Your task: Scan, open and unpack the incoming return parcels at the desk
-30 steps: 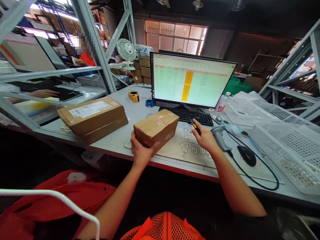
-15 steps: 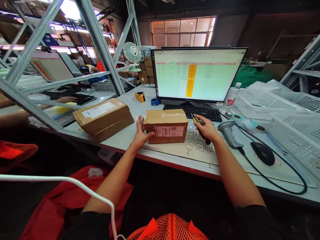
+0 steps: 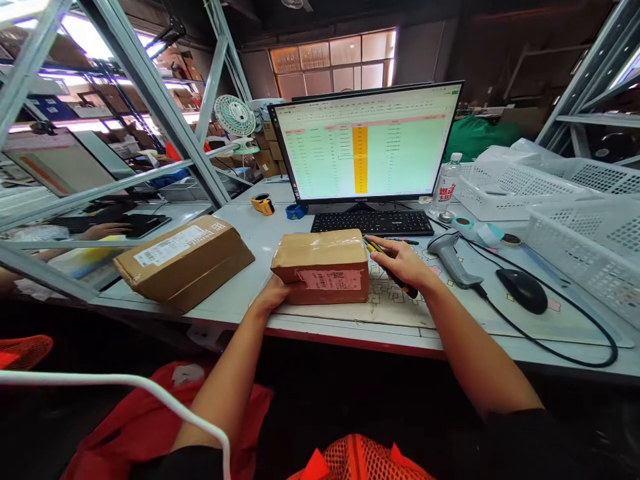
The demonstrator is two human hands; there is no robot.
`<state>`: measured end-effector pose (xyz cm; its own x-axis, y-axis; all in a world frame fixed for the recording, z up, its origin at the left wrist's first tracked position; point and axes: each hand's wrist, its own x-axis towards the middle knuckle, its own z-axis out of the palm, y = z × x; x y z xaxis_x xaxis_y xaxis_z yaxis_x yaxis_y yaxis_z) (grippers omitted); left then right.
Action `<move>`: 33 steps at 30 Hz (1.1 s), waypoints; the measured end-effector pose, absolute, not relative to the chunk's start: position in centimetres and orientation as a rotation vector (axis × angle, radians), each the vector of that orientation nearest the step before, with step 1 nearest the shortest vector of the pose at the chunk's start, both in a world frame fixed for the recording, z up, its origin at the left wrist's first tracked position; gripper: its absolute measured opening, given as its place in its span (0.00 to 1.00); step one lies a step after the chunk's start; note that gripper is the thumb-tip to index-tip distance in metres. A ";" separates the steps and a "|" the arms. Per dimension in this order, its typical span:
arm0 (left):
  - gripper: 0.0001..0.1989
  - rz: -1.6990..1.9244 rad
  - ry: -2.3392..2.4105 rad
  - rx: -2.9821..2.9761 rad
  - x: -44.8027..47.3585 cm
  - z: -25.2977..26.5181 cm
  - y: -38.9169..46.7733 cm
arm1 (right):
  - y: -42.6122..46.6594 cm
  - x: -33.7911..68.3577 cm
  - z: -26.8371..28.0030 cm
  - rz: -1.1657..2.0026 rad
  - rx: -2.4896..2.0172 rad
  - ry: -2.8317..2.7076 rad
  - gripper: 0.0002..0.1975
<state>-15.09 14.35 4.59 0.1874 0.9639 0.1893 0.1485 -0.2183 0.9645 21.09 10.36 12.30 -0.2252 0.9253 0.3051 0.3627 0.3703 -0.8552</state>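
A taped brown cardboard box (image 3: 320, 252) with a pinkish printed label on its front stands on the desk mat before me. My left hand (image 3: 273, 293) grips its lower left end, thumb at the front and the other fingers hidden by the box. In my right hand (image 3: 403, 262) is a yellow and black utility knife (image 3: 379, 251), its tip close to the box's upper right edge. Whether the tip touches the cardboard, I cannot tell. A second taped cardboard box (image 3: 187, 260), with a white label on top, lies to the left.
Behind the box are a keyboard (image 3: 373, 223) and a monitor (image 3: 320, 160). A barcode scanner (image 3: 453, 260), mouse (image 3: 523, 291) and looping cable lie right, near white plastic baskets (image 3: 500, 190). Tape rolls (image 3: 263, 204) sit back left. Metal framing (image 3: 150, 87) borders the left side.
My left hand has moved from open beside the box to a hold on its lower left end. My right hand has brought the knife leftward, close to the box's right edge.
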 end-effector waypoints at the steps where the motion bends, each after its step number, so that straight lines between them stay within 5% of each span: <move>1: 0.47 1.147 1.094 1.572 -15.0 4.6 14.3 | 10.1 21.1 12.4 0.805 -1.136 -1.785 0.35; 15: 0.51 1.259 0.930 1.555 -14.7 4.0 15.1 | 6.4 22.3 11.1 0.756 -1.187 -1.816 0.35; 21: 0.53 1.119 0.841 1.597 -15.3 4.0 15.1 | 7.7 23.0 17.8 0.172 -1.418 -2.001 0.30; 26: 0.54 1.126 0.811 1.609 -15.2 4.0 15.1 | 9.0 12.3 25.1 -0.226 -1.433 -2.583 0.28; 33: 0.61 1.146 0.745 1.656 -15.2 4.0 14.9 | 11.2 2.8 25.4 -0.435 -1.254 -2.906 0.26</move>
<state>-15.15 14.90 3.99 0.3741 0.8608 0.3451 -0.0342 -0.3590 0.9327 2.77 11.16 25.36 -0.6905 0.7210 0.0584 0.7065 0.6548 0.2685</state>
